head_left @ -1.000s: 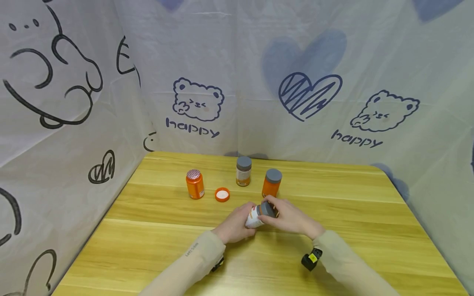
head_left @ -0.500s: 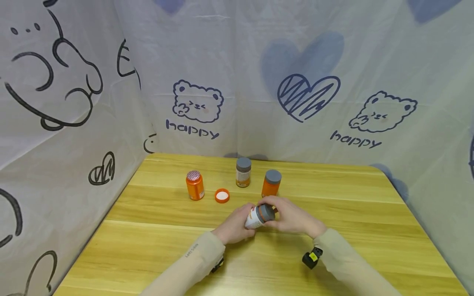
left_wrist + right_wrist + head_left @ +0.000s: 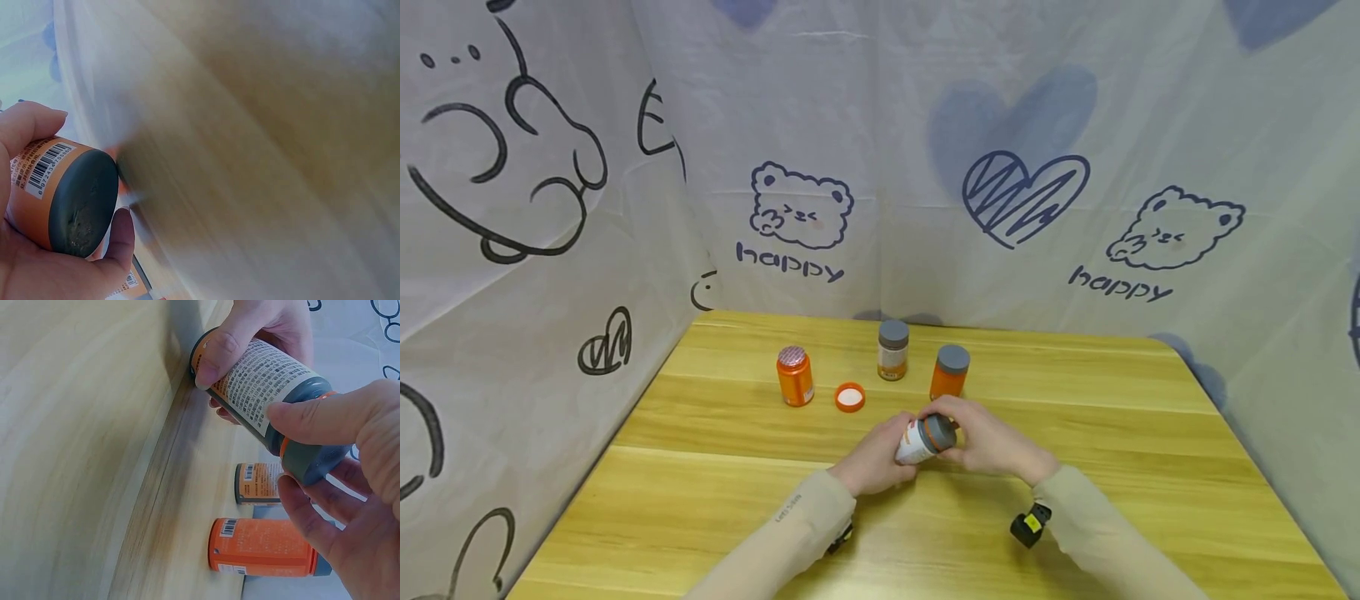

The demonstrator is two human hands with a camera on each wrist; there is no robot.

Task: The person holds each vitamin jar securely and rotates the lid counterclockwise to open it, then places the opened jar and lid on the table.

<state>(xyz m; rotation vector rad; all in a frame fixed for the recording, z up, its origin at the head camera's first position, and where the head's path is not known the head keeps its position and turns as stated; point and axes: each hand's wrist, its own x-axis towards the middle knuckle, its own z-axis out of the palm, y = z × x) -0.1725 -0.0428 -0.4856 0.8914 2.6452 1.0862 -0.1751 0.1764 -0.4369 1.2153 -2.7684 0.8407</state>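
Note:
A grey bottle with a white and orange label [image 3: 914, 443] is tilted above the table, its grey cap [image 3: 940, 432] pointing right. My left hand [image 3: 877, 457] grips the bottle's body near its base, as the left wrist view shows. My right hand [image 3: 996, 442] holds the grey cap, thumb on one side and fingers on the other. In the right wrist view an orange ring [image 3: 286, 447] shows between cap and body. Just beyond my right hand stands an orange bottle with a grey cap [image 3: 950, 372], its lower part partly hidden.
At the back stands another grey-capped bottle [image 3: 892, 350]. To the left is an uncapped orange bottle [image 3: 795, 377] with a foil-like top. An orange cap [image 3: 850, 397] lies beside it, white inside facing up. Printed cloth [image 3: 910, 250] hangs behind the wooden table [image 3: 700, 500].
My right hand's fingers have shifted round the cap, and more of the cap and orange ring shows in the head view. The left hand and the standing bottles stay in place.

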